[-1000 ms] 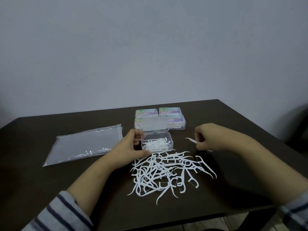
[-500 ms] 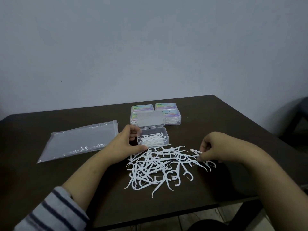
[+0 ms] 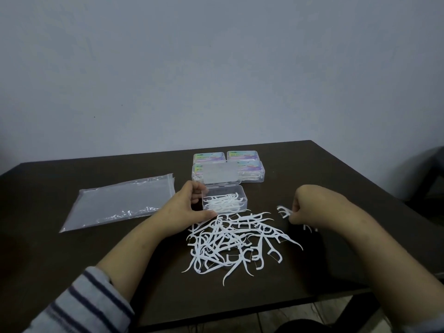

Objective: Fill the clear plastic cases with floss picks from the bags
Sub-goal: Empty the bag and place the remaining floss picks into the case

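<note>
White floss picks (image 3: 236, 239) lie heaped on the dark table (image 3: 72, 260) nearest the person. Beyond them, the left hand (image 3: 189, 207) grips the open clear case (image 3: 224, 200), partly filled, while the right hand (image 3: 310, 205) pinches one floss pick (image 3: 283, 211). Closed cases (image 3: 242, 164) and an empty bag (image 3: 120, 203) lie farther back.

Dark brown table (image 3: 72, 260) against a plain grey wall (image 3: 216, 68)

Dim, flat light, soft focus, wide-angle edges
</note>
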